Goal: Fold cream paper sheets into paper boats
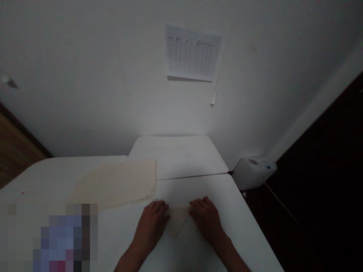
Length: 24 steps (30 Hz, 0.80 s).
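Note:
A small cream cloth (177, 223), folded into a triangle with its tip toward me, lies on the white table (198, 249). My left hand (153, 224) rests flat on the cloth's left side, fingers stretched forward. On the cloth's right side lies my right hand (207, 219), also flat with fingers extended. Both palms press down and hold nothing. A stack of flat cream cloths (119, 183) sits just beyond and left of my left hand.
A second white table (177, 155) butts against the far wall. A white plastic canister (253, 172) stands on the dark floor at right. A printed sheet (191, 53) hangs on the wall. A blurred patch covers the lower left corner.

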Motion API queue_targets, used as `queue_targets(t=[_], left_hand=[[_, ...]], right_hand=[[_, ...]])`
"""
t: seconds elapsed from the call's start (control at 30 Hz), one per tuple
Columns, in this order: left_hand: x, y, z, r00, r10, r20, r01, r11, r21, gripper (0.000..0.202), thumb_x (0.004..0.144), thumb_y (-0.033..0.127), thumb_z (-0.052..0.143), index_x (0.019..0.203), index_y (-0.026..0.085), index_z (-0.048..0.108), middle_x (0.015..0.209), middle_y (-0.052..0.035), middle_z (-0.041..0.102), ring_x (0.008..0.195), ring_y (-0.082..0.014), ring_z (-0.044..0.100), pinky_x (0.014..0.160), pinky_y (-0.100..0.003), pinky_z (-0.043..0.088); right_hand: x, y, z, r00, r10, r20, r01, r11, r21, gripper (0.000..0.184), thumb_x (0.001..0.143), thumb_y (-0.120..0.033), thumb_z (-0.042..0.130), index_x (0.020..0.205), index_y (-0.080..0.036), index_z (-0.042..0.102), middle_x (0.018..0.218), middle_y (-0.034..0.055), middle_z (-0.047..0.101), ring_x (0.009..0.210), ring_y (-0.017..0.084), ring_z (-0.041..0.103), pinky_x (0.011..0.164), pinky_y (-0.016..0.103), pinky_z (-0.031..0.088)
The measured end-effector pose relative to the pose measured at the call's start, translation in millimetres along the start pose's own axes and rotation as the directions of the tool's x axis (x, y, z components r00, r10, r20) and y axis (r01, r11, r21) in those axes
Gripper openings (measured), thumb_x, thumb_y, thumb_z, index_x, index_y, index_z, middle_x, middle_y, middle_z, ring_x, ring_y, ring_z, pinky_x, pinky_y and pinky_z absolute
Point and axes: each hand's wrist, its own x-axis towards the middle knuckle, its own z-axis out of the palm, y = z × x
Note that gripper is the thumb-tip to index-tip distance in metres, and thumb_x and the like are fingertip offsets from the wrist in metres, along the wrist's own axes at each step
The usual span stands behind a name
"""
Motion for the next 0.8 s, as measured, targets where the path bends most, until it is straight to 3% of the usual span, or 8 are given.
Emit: queue_targets(t=[0.23, 0.4, 0.53, 0.63, 0.8], left_hand=[[3.7, -4.4, -6.9, 0.994, -0.084, 0.07, 0.085, 0.996, -0.01, 0.031, 0.08, 0.024, 0.067, 0.111, 0.021, 0.063, 0.111, -0.0085, 0.061, 0.108, -0.0284, 0.054, 0.091, -0.042, 0.041], [8.5, -2.9, -13.5, 0.994, -0.074, 0.079, 0.081, 0.993, -0.084, 0.02, 0.079, 0.022, 0.066, 0.099, 0.022, 0.063, 0.101, -0.0055, 0.06, 0.099, -0.026, 0.056, 0.085, -0.039, 0.043], [6.0, -6.4, -12.2, 1.0, -0.02, 0.016, 0.023, 0.983, -0.184, 0.013, 0.082, 0.024, 0.063, 0.094, 0.022, 0.061, 0.096, -0.0045, 0.062, 0.092, -0.0235, 0.059, 0.079, -0.037, 0.047], [6.7, -10.5, -8.3, 0.998, -0.033, -0.049, 0.018, 0.963, -0.269, 0.011, 0.087, 0.029, 0.059, 0.095, 0.022, 0.061, 0.091, -0.0034, 0.065, 0.083, -0.0206, 0.063, 0.074, -0.033, 0.051], [21.9, -4.0, -16.2, 0.974, 0.064, -0.216, -0.137, 0.93, -0.34, 0.014, 0.094, 0.03, 0.052, 0.093, 0.022, 0.065, 0.085, -0.0036, 0.066, 0.079, -0.0178, 0.064, 0.071, -0.03, 0.052]], right_hand=[[18.6, 9.0, -13.4, 0.986, -0.052, 0.156, 0.033, 0.992, 0.119, 0.033, 0.084, -0.016, 0.064, 0.116, -0.025, 0.064, 0.108, 0.0027, 0.066, 0.104, 0.021, 0.055, 0.101, 0.035, 0.034], [26.4, 10.6, -17.2, 0.98, -0.08, 0.18, 0.054, 0.988, 0.146, 0.022, 0.082, -0.018, 0.065, 0.103, -0.023, 0.069, 0.098, 0.0037, 0.066, 0.099, 0.02, 0.055, 0.091, 0.031, 0.04], [24.8, 14.1, -13.7, 0.989, -0.078, 0.122, 0.059, 0.986, 0.153, 0.006, 0.082, -0.017, 0.066, 0.085, -0.021, 0.07, 0.087, 0.0024, 0.067, 0.09, 0.019, 0.058, 0.084, 0.029, 0.043], [21.7, 17.9, -15.8, 0.996, -0.071, 0.053, 0.06, 0.98, 0.191, 0.006, 0.085, -0.018, 0.065, 0.08, -0.021, 0.068, 0.083, 0.0001, 0.067, 0.084, 0.016, 0.06, 0.085, 0.029, 0.042], [19.9, 27.8, -31.6, 0.978, -0.038, -0.207, 0.1, 0.95, 0.296, 0.011, 0.088, -0.023, 0.064, 0.078, -0.021, 0.067, 0.081, 0.0019, 0.065, 0.081, 0.017, 0.057, 0.078, 0.03, 0.044]])
